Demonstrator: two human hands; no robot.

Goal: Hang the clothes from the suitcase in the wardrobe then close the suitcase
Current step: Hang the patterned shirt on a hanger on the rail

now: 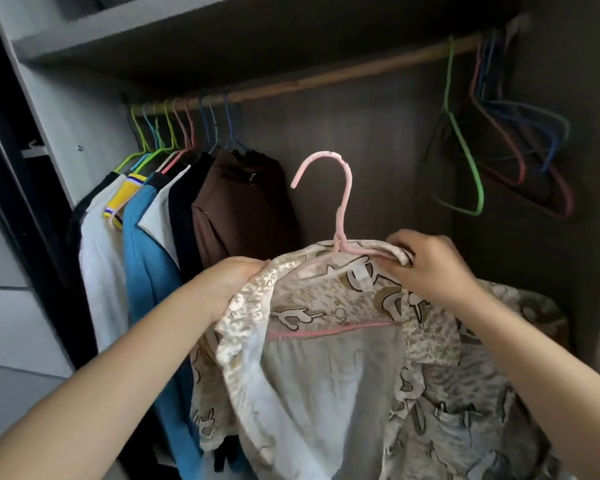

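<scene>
In the lower middle of the frame a patterned beige shirt (pixel 343 341) sits on a pink hanger (pixel 340 216), held up in front of the open wardrobe. The left hand (pixel 232 289) grips a bunch of the cloth at one shoulder of the shirt. The right hand (pixel 430 268) pinches the collar edge together with the arm of the hanger at the other shoulder. The hook of the hanger points up and is free, well below the wooden rail (pixel 326 77).

The shirt looks thin, light and very soft; it folds and hangs loosely, and its shiny surface may slip off the thin hanger. I think it is better to take the hanger at the neck, just under the hook, and let the cloth hang.

On the rail, at the upper left, hung clothes (pixel 187 209) are packed close. At the upper right hang empty hangers (pixel 499 143). The bare part of the rail between them seems the easiest place. The suitcase is not in view.
</scene>
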